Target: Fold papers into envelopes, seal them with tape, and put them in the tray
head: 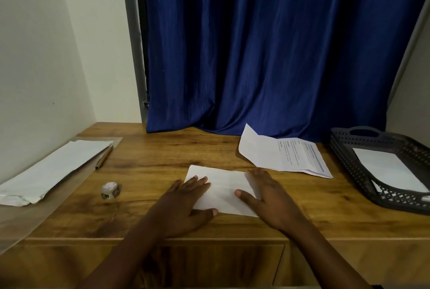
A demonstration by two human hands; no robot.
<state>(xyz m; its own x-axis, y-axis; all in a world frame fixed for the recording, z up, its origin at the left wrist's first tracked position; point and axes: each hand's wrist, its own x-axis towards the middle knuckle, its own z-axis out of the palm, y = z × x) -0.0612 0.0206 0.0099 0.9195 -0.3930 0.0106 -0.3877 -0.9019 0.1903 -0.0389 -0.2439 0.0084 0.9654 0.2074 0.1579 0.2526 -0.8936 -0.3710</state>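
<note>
1. The folded paper [224, 189] lies flat near the front edge of the desk [162, 160], right in front of the person. It is plain white, roughly rectangular, with faint creases showing across its face and no print visible on the side facing up.
2. The left hand [188, 205] lies palm down on the paper's left part, fingers straight and together, thumb stretched along the near edge. It presses rather than grips.
3. The right hand [270, 198] lies flat on the paper's right edge, fingers extended toward the far corner, thumb spread out onto the white face. Nothing is held in it either.
4. A printed sheet [286, 156], partly folded with one corner lifted, lies just behind the right hand, apart from the paper.
5. The tray [349, 160], dark and perforated, stands at the desk's right end with white paper [391, 170] lying in it.
6. A stack of sheets [53, 170] lies at the left end, a pen [104, 158] along its right side.
7. A small tape roll [110, 191] stands on the desk between the stack and the left hand.
8. A blue curtain [267, 56] hangs behind the desk.
</note>
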